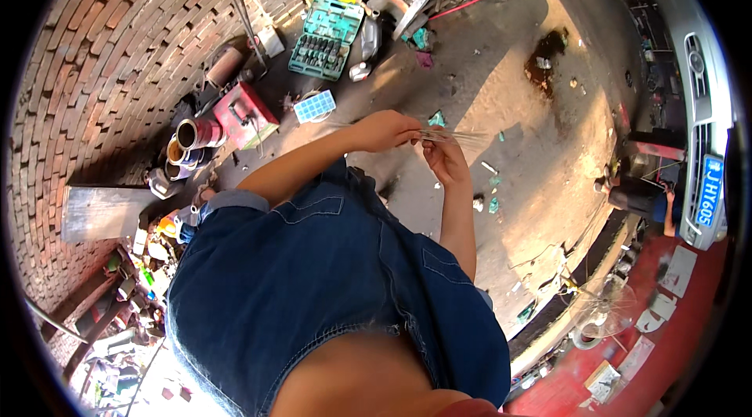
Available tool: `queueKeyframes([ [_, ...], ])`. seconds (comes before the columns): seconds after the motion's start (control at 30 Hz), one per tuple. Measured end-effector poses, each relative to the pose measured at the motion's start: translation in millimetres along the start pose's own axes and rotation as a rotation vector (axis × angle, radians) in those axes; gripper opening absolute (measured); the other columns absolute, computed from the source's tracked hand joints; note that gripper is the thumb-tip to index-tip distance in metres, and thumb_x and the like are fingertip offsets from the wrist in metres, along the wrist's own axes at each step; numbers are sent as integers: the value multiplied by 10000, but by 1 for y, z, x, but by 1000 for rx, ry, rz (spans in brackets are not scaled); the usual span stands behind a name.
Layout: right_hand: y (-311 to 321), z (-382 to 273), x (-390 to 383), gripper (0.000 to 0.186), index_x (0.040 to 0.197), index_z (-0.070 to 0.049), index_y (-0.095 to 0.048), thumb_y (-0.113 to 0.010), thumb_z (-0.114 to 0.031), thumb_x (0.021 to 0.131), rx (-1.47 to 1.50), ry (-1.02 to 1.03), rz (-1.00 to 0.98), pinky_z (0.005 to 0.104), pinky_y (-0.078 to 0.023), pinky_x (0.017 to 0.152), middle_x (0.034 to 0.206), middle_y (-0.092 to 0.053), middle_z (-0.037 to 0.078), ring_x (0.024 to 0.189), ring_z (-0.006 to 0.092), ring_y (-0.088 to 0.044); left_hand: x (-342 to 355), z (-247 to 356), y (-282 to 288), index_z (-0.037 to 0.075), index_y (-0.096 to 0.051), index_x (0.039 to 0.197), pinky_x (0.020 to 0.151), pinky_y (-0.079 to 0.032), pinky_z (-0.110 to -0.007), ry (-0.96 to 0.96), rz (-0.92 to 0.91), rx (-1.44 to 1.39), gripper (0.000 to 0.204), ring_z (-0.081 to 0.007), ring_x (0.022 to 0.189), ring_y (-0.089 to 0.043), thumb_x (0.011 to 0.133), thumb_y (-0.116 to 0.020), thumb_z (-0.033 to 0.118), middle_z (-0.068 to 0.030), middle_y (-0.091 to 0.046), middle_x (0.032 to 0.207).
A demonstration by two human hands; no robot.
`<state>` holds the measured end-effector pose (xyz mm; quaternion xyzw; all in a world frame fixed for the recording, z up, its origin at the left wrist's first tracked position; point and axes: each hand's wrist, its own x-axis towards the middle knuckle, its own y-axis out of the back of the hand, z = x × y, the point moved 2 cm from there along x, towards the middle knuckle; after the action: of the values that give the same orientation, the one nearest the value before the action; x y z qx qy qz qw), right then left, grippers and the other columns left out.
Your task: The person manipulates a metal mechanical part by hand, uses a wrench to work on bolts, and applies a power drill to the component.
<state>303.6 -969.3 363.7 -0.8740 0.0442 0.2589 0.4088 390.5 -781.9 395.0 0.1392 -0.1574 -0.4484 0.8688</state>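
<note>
My left hand (386,131) reaches out from the left side, its fingers closed on one end of a bundle of thin, pale metal rods (464,137). The rods fan out slightly to the right, past both hands. Just below and to the right, my right hand (447,159) is raised, with its bent fingers pinching the same bundle from underneath. Whether the rods are welding rods or stiff wires is too fine to tell. Both hands are above the dirt floor (501,96), in front of my dark blue denim clothing (313,260).
Along the brick wall (141,41) stand a red metal box (245,115), pipe-like parts (192,135) and an opened green tool case (325,37). A blue-and-white compartment tray (315,106) lies nearer. Metal scrap fills the back. At right are a light-coloured car (693,88) and a crouching person (638,196).
</note>
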Motion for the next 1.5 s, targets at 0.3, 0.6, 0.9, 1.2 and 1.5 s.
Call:
queueKeyframes([
  [0.3,-44,-99,36,76,898,-24,-524,-595,-43,876,-339,650,603,244,-488,622,796,-593,65,700,126,-575,122,-118,55,53,-536,812,598,-425,-390,497,605,-366,141,-254,664,-573,910,-476,135,-106,-575,726],
  [0.6,-22,-182,101,107,947,23,-458,-547,-22,908,-649,760,652,302,-575,710,899,-602,146,795,210,-657,190,-145,115,52,-646,901,629,-432,-353,482,665,-275,257,-184,679,-539,957,-457,217,-90,-567,735],
  [0.9,-12,-256,228,88,948,13,-426,-509,3,922,-554,603,160,321,-568,769,927,-570,131,850,249,-667,296,-160,46,10,-605,937,773,-460,-511,497,101,152,265,-420,905,-599,905,-474,238,-231,-631,957],
  [1.2,28,-335,279,116,958,28,-453,-545,-33,925,-564,502,43,302,-570,738,950,-565,125,822,202,-654,393,-112,63,129,-659,959,696,-501,-461,621,147,392,267,-346,841,-647,933,-445,286,-133,-672,882],
  [1.5,63,-345,295,385,976,12,-615,-453,-337,995,-781,125,36,245,-496,609,749,-652,65,621,128,-621,437,-126,86,17,-644,912,699,-472,-426,546,560,48,293,-375,792,-612,944,-485,261,-203,-631,809],
])
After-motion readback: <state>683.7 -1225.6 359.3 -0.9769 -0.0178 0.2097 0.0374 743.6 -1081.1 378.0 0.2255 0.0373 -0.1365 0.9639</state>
